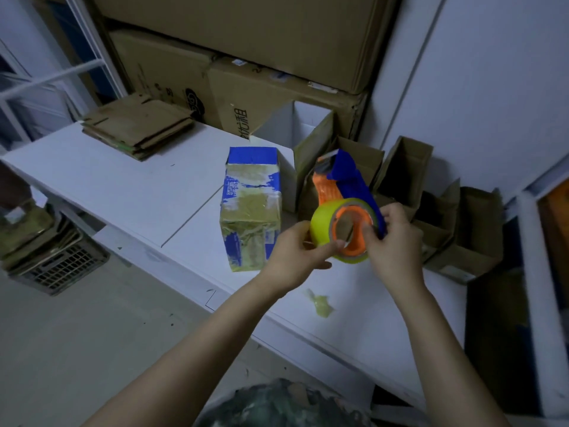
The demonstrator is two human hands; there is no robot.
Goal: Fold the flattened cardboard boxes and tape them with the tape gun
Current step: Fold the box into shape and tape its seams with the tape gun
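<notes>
Above the white table (pixel 107 186) I hold a tape gun (pixel 341 192) with a blue and orange frame and a yellow-green tape roll (pixel 321 224). My left hand (pixel 295 257) grips the roll from the left, thumb at its orange hub. My right hand (pixel 397 241) holds the gun from the right, fingers curled at the hub and blue frame. A folded box (pixel 251 208), blue and heavily taped, stands just left of my hands. A stack of flattened cardboard boxes (pixel 138 127) lies at the table's far left.
Several open brown boxes (pixel 437 211) stand along the wall at the right. Large cartons (pixel 246 41) are piled behind the table. A crumpled scrap of tape (pixel 320 303) lies on the table near my forearms. A crate with cardboard (pixel 52 260) sits on the floor at left.
</notes>
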